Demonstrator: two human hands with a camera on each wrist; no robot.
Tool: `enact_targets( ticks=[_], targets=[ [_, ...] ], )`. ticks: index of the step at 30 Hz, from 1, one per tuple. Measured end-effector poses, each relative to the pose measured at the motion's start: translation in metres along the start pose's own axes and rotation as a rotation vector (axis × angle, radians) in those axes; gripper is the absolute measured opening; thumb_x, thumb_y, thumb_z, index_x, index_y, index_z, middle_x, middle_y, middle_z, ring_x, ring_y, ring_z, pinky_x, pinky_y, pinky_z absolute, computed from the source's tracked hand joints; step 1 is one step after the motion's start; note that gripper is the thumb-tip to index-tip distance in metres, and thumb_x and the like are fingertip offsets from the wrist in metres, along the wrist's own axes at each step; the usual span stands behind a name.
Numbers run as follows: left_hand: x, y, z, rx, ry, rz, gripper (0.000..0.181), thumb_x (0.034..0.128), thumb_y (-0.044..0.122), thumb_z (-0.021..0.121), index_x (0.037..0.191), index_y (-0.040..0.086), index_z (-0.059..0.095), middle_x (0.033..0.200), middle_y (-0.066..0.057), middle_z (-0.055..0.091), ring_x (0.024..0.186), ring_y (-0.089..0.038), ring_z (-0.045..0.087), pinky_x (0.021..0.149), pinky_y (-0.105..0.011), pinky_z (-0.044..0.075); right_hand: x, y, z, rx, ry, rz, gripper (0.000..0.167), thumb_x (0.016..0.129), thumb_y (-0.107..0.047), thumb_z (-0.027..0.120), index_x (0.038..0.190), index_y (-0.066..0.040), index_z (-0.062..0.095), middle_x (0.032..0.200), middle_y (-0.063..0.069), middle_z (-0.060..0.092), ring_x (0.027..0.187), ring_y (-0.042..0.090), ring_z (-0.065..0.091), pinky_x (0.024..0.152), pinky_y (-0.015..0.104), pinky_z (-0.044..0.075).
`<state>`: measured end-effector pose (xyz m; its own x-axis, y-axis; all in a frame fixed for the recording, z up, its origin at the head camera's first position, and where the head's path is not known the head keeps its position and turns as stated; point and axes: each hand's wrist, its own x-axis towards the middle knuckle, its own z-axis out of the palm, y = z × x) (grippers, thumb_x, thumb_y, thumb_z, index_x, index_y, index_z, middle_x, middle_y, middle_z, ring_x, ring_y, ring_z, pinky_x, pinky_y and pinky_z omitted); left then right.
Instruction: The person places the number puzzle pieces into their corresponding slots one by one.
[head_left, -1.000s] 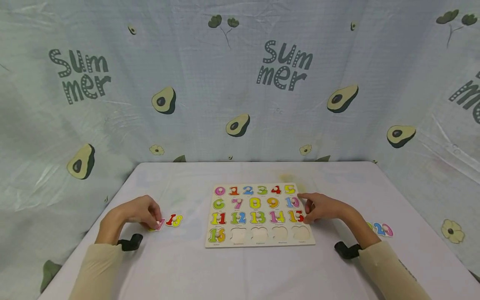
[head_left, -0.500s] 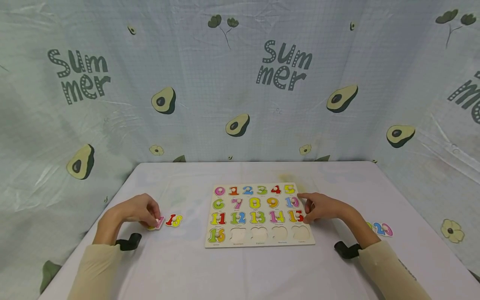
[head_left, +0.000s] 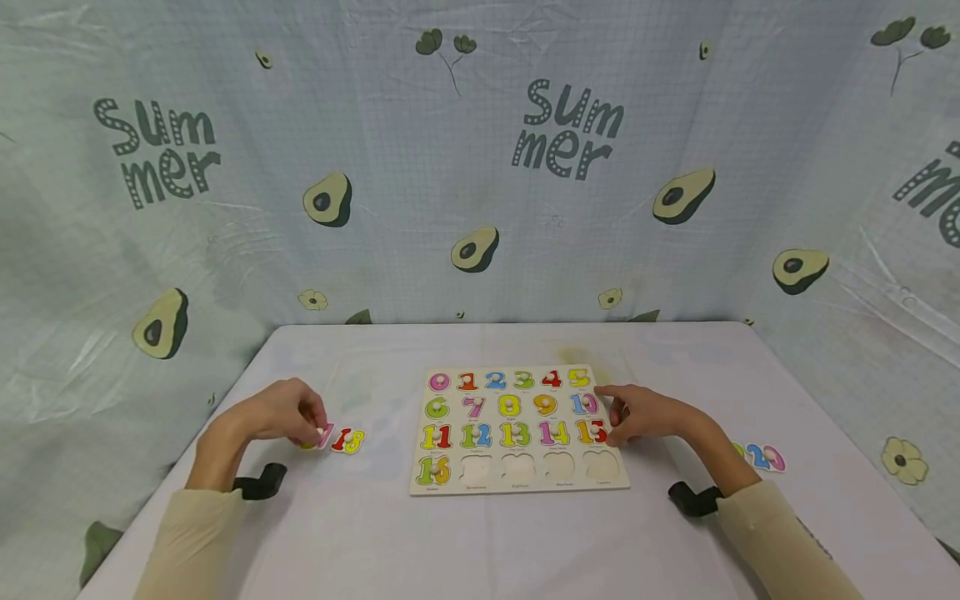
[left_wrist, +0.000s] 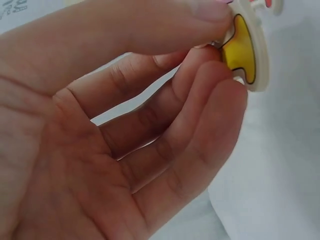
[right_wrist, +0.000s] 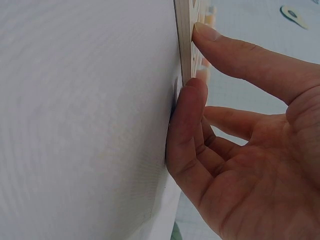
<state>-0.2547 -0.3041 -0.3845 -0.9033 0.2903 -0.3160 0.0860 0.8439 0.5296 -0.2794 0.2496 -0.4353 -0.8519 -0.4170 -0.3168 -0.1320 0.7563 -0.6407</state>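
Observation:
My left hand [head_left: 276, 412] pinches a number 17 puzzle piece [head_left: 326, 435] at the left of the table. The piece is tilted, and its yellow part [left_wrist: 239, 52] shows past the fingertips in the left wrist view; the fingers hide some of it. Just right of it lies a red and yellow number 18 piece [head_left: 348, 441]. My right hand [head_left: 651, 414] touches the right edge of the wooden number board [head_left: 456, 477]. In the right wrist view its thumb rests on the board's edge [right_wrist: 185, 45], with the other fingers lying beside that edge.
Several knobbed number pieces, 0 to 16, sit in the board, and its front row has several bare recesses. A number 20 piece [head_left: 765, 458] and part of another piece lie behind the right forearm. A printed curtain [head_left: 390, 275] stands behind the table [head_left: 420, 550].
My left hand has risen a little, tilting the 17 piece up and bringing it nearer the 18 piece. My right hand and the board have stayed in place.

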Motion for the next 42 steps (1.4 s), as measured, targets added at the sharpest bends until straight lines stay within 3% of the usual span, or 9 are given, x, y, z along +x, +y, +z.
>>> enact_targets(
  ticks=[8, 17, 35, 42],
  targets=[
    [-0.002, 0.018, 0.002, 0.011, 0.005, 0.078, 0.006, 0.0810, 0.005, 0.079, 0.082, 0.006, 0.072, 0.074, -0.002, 0.067, 0.068, -0.016, 0.060, 0.066, -0.036, 0.054, 0.000, -0.001, 0.000, -0.006, 0.000, 0.006, 0.088, 0.081, -0.012, 0.083, 0.154, 0.006, 0.038, 0.091, 0.007, 0.056, 0.083, 0.020, 0.054, 0.072, 0.032, 0.048],
    [0.007, 0.034, 0.011, 0.053, 0.039, 0.174, 0.006, 0.0820, 0.005, 0.079, 0.083, 0.009, 0.075, 0.077, 0.000, 0.070, 0.071, -0.015, 0.062, 0.066, -0.032, 0.053, 0.000, -0.001, -0.001, -0.014, 0.006, 0.010, 0.088, 0.081, -0.012, 0.083, 0.154, 0.006, 0.039, 0.092, 0.007, 0.056, 0.084, 0.020, 0.054, 0.073, 0.032, 0.049],
    [0.017, 0.065, 0.033, 0.090, 0.150, 0.256, 0.007, 0.0842, 0.008, 0.082, 0.090, 0.010, 0.078, 0.081, 0.003, 0.071, 0.075, -0.012, 0.060, 0.069, -0.027, 0.054, 0.000, -0.002, -0.001, -0.004, 0.000, 0.016, 0.088, 0.081, -0.012, 0.083, 0.155, 0.005, 0.038, 0.093, 0.008, 0.055, 0.084, 0.020, 0.054, 0.073, 0.032, 0.049],
    [0.024, 0.073, 0.045, 0.091, 0.149, 0.306, 0.007, 0.0841, 0.011, 0.083, 0.090, 0.010, 0.079, 0.079, 0.005, 0.071, 0.073, -0.010, 0.060, 0.067, -0.024, 0.053, -0.002, -0.003, -0.001, -0.007, 0.008, 0.017, 0.088, 0.081, -0.012, 0.083, 0.155, 0.006, 0.038, 0.093, 0.008, 0.055, 0.084, 0.020, 0.054, 0.073, 0.032, 0.049]
  ],
)
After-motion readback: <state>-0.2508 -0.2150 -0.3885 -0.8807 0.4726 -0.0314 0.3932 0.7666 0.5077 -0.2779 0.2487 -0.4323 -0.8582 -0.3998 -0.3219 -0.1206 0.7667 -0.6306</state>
